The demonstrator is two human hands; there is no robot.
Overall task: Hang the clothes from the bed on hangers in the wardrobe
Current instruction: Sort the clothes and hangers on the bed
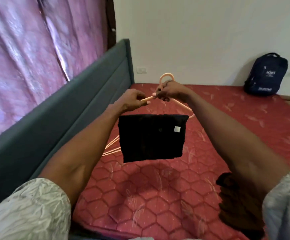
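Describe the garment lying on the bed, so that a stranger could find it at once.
Start from the red quilted mattress and go to its near right corner, under the person's right forearm. A crumpled dark brown garment lies there. The other dark cloth, the black folded garment, hangs in the air on a pink hanger.

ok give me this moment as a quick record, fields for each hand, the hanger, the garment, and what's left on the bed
left hand: pinches the hanger's left sloping arm
right hand: grips the hanger's neck, just below the hook
hanger: peach plastic, held up above the bed
black garment: folded over the hanger's bar, hanging free, small white tag showing
spare hangers: peach, lying on the mattress behind the garment
dark clothing: heaped on the mattress under the right forearm
mattress: red, quilted
wardrobe: not in view
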